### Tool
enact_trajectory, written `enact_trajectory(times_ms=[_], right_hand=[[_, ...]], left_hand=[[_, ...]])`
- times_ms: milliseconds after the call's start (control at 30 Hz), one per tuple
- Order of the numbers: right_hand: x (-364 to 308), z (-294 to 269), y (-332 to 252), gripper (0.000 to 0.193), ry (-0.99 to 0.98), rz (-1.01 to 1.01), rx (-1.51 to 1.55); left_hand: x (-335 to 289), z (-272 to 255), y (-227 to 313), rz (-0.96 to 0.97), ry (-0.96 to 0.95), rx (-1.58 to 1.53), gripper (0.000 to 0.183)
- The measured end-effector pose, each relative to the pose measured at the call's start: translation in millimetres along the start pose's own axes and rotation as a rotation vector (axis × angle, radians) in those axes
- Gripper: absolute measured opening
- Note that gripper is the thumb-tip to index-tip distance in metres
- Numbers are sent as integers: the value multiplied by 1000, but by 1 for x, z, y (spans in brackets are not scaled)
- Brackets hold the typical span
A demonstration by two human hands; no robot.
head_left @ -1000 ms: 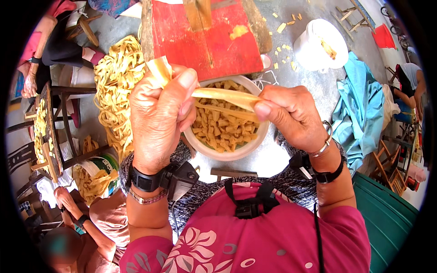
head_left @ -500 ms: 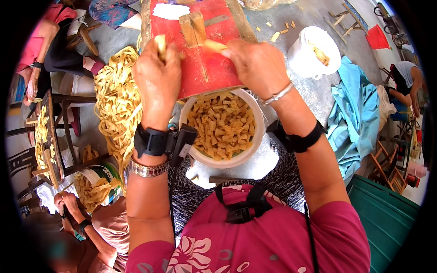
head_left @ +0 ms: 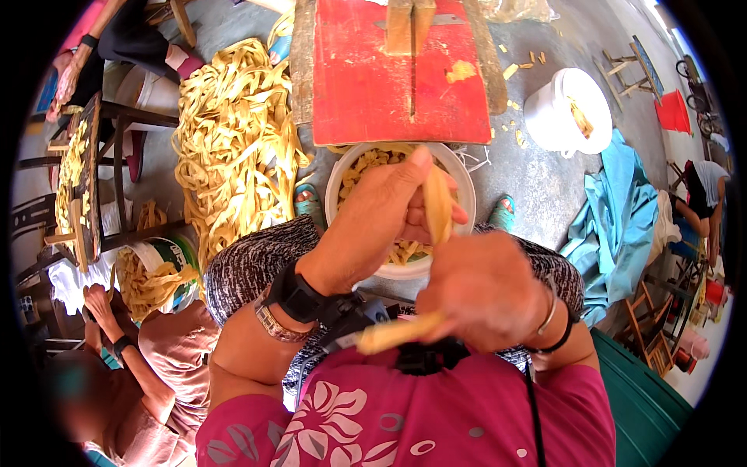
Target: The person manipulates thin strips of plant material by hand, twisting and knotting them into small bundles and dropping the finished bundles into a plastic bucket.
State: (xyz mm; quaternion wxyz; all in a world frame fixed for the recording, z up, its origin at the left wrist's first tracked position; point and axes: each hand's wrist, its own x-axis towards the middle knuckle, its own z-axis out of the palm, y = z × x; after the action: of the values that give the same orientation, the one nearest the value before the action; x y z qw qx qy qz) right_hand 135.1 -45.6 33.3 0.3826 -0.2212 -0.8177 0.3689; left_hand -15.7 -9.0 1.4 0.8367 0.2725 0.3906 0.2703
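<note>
A long, pale-yellow food strip [head_left: 438,208] runs between my two hands above a white bucket [head_left: 465,187]. My left hand [head_left: 373,214] holds its upper part, the thumb pressed along it and the fingers curled behind. My right hand [head_left: 486,292], slightly blurred, is closed round the strip lower down, near my chest. A yellow tail end [head_left: 398,333] sticks out to the left below that hand. Short cut yellow pieces [head_left: 366,167] fill the bucket, partly hidden by my hands. Just beyond it lies a red board [head_left: 358,86] bearing a wooden block [head_left: 401,31] and a narrow dark slot.
A heap of long yellow strips [head_left: 233,148] lies on the floor at left. On the right stand a white bucket [head_left: 545,117] and a crumpled blue tarp [head_left: 611,226]. A person [head_left: 148,381] works at lower left beside a bucket of strips [head_left: 156,276].
Both hands have come back from the wooden block on the red board towards my chest. The strip now stretches between them, and the block stands free of my hands.
</note>
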Motion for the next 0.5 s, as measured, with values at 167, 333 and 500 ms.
enact_trajectory(times_ms=[167, 333, 500], right_hand=[[-10, 22, -4, 20, -102, 118, 443], [-10, 1, -6, 33, 515, 407, 517], [-8, 10, 8, 36, 556, 353, 377]], left_hand=[[-7, 0, 2, 33, 39, -196, 39], [-26, 5, 9, 153, -149, 261, 36], [-38, 11, 17, 146, -413, 357, 25]])
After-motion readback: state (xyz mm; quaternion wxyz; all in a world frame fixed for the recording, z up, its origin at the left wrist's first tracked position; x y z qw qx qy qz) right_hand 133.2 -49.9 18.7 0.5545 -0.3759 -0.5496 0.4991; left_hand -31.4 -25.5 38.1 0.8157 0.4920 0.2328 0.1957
